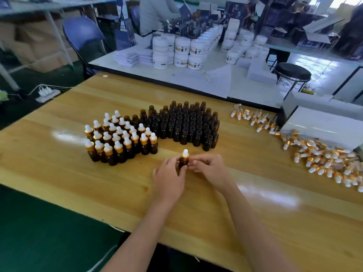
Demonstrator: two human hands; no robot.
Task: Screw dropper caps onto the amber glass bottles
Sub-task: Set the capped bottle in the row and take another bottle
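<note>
An amber glass bottle (183, 162) stands upright on the wooden table (98, 189), between my hands. A gold-collared dropper cap with a white bulb (185, 154) sits on its neck. My left hand (169, 178) grips the bottle's body from the left. My right hand (211, 169) has its fingertips at the bottle's right side, just below the gold collar. Behind to the left stand several capped bottles (119, 140). Several uncapped amber bottles (188, 124) stand behind the hands. Loose dropper caps (322, 160) lie in a heap at the right.
A white box (322, 126) lies on its side at the right with caps spilling from it. More loose caps (253, 117) lie behind it. A second table behind holds white jars (188, 50). A black stool (292, 74), a blue chair (82, 34) and another person (155, 12) are beyond.
</note>
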